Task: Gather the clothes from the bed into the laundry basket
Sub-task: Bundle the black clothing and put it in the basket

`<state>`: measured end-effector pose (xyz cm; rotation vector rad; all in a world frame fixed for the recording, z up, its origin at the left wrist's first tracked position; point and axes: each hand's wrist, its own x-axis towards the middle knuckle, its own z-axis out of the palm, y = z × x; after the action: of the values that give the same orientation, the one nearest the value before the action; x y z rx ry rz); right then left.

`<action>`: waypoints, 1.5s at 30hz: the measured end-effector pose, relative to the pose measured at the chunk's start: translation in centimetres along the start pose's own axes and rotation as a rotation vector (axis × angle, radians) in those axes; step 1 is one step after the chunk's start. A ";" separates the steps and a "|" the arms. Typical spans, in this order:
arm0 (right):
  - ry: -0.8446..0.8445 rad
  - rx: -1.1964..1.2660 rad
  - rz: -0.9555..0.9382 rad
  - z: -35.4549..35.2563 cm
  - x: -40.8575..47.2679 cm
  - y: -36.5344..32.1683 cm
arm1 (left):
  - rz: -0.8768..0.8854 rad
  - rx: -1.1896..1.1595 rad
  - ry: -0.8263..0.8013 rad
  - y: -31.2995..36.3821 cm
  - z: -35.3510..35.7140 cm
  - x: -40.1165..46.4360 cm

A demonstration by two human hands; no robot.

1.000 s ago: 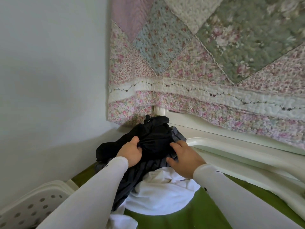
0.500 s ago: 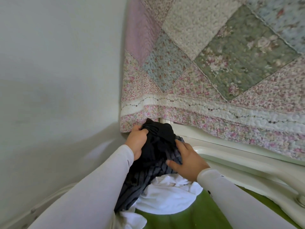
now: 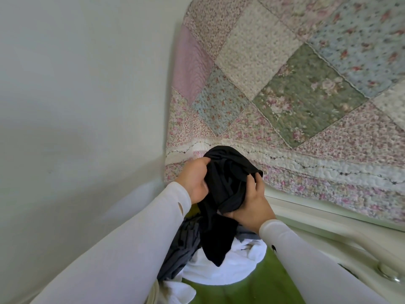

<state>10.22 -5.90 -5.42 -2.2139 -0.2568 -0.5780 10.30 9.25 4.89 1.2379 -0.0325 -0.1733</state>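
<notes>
Both hands gripped one black garment, bunched up and raised in front of the quilt. Left hand clamped on its left side, fingers curled into the fabric near the top. Right hand clamped on its right side, fingertips dug into a fold and thumb under the bunch. The garment's lower end hung down to a point over the pile below. Both arms wore white sleeves.

Under the hands lay a grey striped cloth, partly hidden by the left arm, and beside it a white cloth, touching it. More white fabric sat at the bottom edge. These lay on a green surface; could not tell what it was.

The floral patchwork quilt filled the upper right, its embroidered white border band running just behind the black garment. Below the quilt ran a white frame, with a metal knob at far right. A plain white wall took the left half. The basket was not identifiable in view.
</notes>
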 end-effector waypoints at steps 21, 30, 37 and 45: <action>0.089 -0.369 -0.168 -3.7 -1.0 -4.7 | 0.363 0.764 -0.031 1.3 -2.7 -4.8; 0.123 0.147 -0.175 -3.4 -0.7 -9.4 | 0.190 0.487 -0.250 -3.3 -4.8 -5.0; -0.011 0.486 -0.108 -2.4 -0.4 -10.6 | 0.315 0.373 -0.137 -2.9 -6.1 -5.0; -0.381 0.641 -0.026 -0.6 -0.5 -12.6 | 0.382 0.445 0.067 -0.3 -10.5 -7.3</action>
<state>4.92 1.79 3.13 -1.6735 -0.5806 -0.0535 4.29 20.11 1.66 1.6535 -0.2590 0.2197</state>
